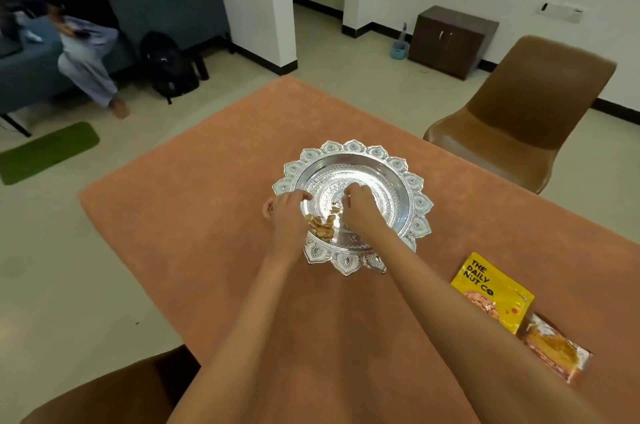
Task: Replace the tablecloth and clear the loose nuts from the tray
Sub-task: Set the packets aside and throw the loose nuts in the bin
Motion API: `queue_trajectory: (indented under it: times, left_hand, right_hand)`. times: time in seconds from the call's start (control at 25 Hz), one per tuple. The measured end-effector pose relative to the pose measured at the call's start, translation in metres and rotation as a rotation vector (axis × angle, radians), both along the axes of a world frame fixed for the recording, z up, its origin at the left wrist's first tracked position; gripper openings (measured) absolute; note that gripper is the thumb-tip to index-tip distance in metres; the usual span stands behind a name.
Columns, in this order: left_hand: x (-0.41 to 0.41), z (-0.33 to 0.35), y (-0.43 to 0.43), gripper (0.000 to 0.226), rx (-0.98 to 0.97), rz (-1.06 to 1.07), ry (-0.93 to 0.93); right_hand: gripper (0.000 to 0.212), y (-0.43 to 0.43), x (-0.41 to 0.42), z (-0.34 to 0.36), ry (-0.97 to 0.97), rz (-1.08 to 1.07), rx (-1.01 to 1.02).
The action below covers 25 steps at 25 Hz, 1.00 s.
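While left hand (287, 212) is gripping tray (398, 181) rim, right hand (360, 210) grip is curling, contents unclear; nuts (322, 226) between grips.

Orange tablecloth (207, 181) carries silver tray (353, 146), yellow nut packet (491, 292), second packet (554, 354).

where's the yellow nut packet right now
Head view: the yellow nut packet lies on the orange tablecloth at lower right, nearer than the silver tray, right beside an orange packet.
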<state>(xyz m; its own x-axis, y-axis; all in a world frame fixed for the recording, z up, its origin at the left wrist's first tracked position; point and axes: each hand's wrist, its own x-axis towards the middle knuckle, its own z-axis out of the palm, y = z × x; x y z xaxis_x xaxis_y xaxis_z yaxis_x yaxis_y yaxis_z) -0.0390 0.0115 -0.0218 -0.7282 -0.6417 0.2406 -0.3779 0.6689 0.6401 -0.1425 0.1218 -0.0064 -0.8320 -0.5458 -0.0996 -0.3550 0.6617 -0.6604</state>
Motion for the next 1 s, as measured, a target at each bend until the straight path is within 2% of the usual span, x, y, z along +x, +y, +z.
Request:
queue_trajectory:
  times: [0.12, 0.32, 0.44, 0.52, 0.64, 0.72, 0.8, 0.88, 1.0]
  left_hand:
    - [0.001, -0.003, -0.001, 0.040, 0.099, 0.015, 0.123]
    - [0.002, -0.002, 0.002, 0.040, 0.177, 0.071, 0.174]
    - [-0.002, -0.002, 0.005, 0.040, 0.183, 0.125, 0.215]
    - [-0.004, -0.002, 0.007, 0.039, 0.177, 0.140, 0.232]
    - [-0.003, -0.003, 0.008, 0.043, 0.165, 0.137, 0.224]
    - [-0.002, -0.002, 0.008, 0.045, 0.159, 0.131, 0.216]
    - [-0.001, -0.001, 0.007, 0.047, 0.155, 0.123, 0.203]
    - [-0.001, -0.001, 0.005, 0.047, 0.121, 0.111, 0.160]
    - [0.003, -0.003, 0.003, 0.037, -0.085, 0.023, 0.039]
  right_hand:
    - [0.021, -0.021, 0.011, -0.008, 0.042, 0.173, -0.028]
    - [0.020, -0.027, 0.035, -0.008, 0.083, 0.481, -0.046]
    - [0.023, -0.017, 0.046, -0.002, 0.062, 0.492, -0.055]
    - [0.022, -0.007, 0.050, -0.003, 0.115, 0.482, 0.010]
    - [0.033, 0.003, 0.053, -0.003, 0.214, 0.411, 0.181]
    - [0.043, 0.002, 0.051, -0.003, 0.234, 0.390, 0.208]
    - [0.049, -0.001, 0.048, 0.001, 0.178, 0.364, 0.158]
    - [0.052, -0.002, 0.039, 0.008, 0.051, 0.246, 0.027]
    - [0.048, 0.008, 0.015, 0.026, -0.368, -0.123, -0.348]
